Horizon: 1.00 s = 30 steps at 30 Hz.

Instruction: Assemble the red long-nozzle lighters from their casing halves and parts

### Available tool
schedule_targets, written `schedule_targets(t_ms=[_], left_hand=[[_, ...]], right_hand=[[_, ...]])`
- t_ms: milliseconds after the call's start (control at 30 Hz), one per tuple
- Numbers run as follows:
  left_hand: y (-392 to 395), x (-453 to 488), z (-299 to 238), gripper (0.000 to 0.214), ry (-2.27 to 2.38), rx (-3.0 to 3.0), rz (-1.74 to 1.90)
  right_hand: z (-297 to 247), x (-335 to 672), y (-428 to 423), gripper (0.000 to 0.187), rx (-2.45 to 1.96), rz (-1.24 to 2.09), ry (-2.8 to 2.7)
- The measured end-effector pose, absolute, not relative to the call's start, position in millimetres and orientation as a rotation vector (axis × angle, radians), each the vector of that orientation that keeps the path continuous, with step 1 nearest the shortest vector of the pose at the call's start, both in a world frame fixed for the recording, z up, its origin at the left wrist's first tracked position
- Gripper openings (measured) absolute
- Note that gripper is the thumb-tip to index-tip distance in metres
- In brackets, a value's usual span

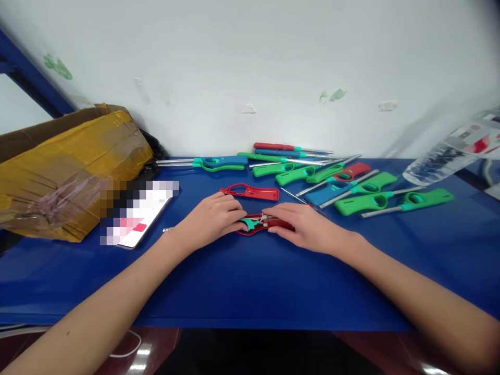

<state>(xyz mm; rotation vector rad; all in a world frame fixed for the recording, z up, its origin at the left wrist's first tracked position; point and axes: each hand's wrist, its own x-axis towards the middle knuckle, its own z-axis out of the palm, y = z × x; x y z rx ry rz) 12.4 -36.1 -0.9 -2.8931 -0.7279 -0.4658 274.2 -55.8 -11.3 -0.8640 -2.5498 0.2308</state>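
Red lighter [258, 225], one side open, is lying between both hands over the blue worktop [234, 291]. Leftmost, a taped box [74, 182] is sitting near a phone [146, 219]; the left hand [216, 219] is gripping the lighter's left end, a loose red shell half [265, 192] is resting just beyond, the right hand [302, 226] is clasping the right end, and other lighters [359, 204] are lying near a bottle [433, 161].

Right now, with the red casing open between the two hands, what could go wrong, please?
The teal part in the open red casing might slip out, since the other red half lies apart, behind it. The small metal piece beside the wrist of the left hand could get brushed away. The right hand might also knock the nearby blue lighter.
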Motion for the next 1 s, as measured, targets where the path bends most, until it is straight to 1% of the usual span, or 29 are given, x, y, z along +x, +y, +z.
schedule_targets(t_ms=[1000], left_hand=[[-40.2,15.8,-9.2,0.029,-0.751,-2.748,-0.514]], right_hand=[[-23.6,274.4,-58.0,0.030,-0.822,0.181,-2.500]])
